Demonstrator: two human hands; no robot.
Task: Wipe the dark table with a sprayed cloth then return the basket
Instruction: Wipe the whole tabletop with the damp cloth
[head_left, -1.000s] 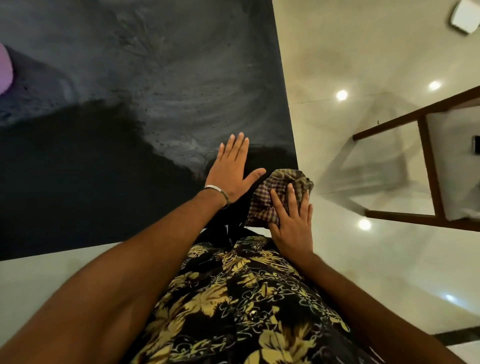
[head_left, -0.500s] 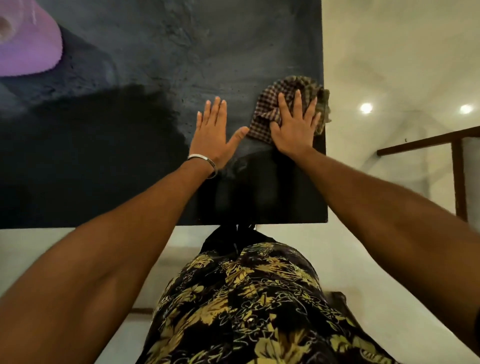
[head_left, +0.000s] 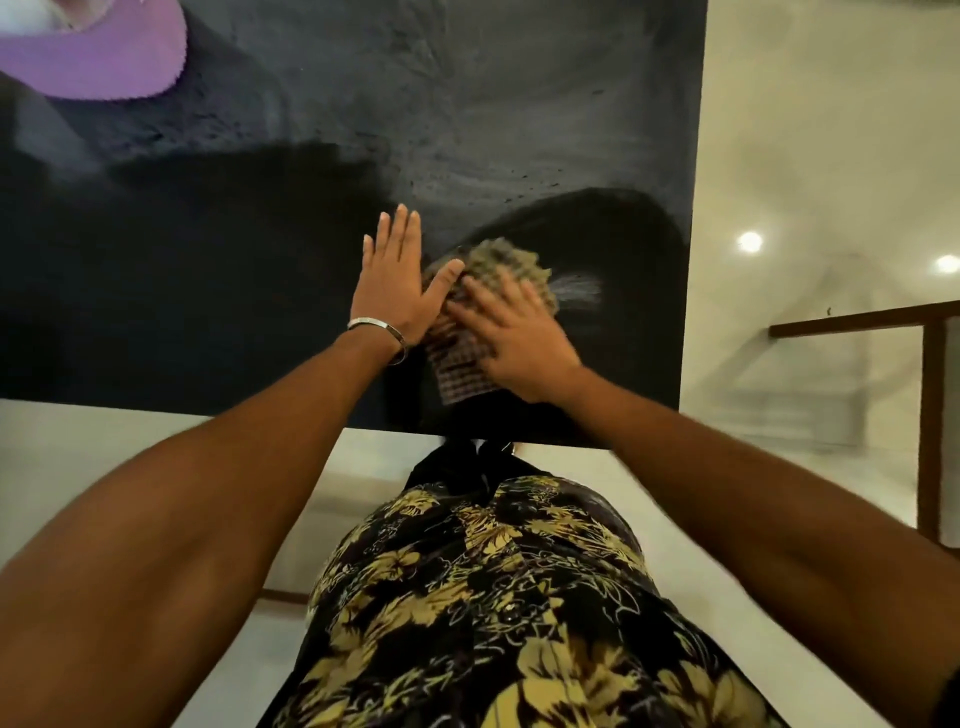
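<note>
The dark table (head_left: 218, 291) fills the upper left of the view, streaked grey in its far half. A checked cloth (head_left: 511, 267) lies bunched near the table's front right corner. My right hand (head_left: 519, 340) presses flat on the cloth with spread fingers, blurred by motion. My left hand (head_left: 397, 288) rests flat on the table right beside the cloth, its thumb touching the cloth's edge; a metal bangle sits on that wrist. A purple basket (head_left: 98, 57) shows partly at the top left corner of the table.
The table's right edge (head_left: 693, 208) and front edge border a pale glossy floor (head_left: 810, 130) that mirrors ceiling lights. A dark wooden frame (head_left: 927, 415) stands at the right. My patterned shirt fills the bottom centre.
My right hand has slid the cloth from the table's right edge leftward and nearer, up against my left hand, leaving a darker wiped patch. The left hand stayed flat.
</note>
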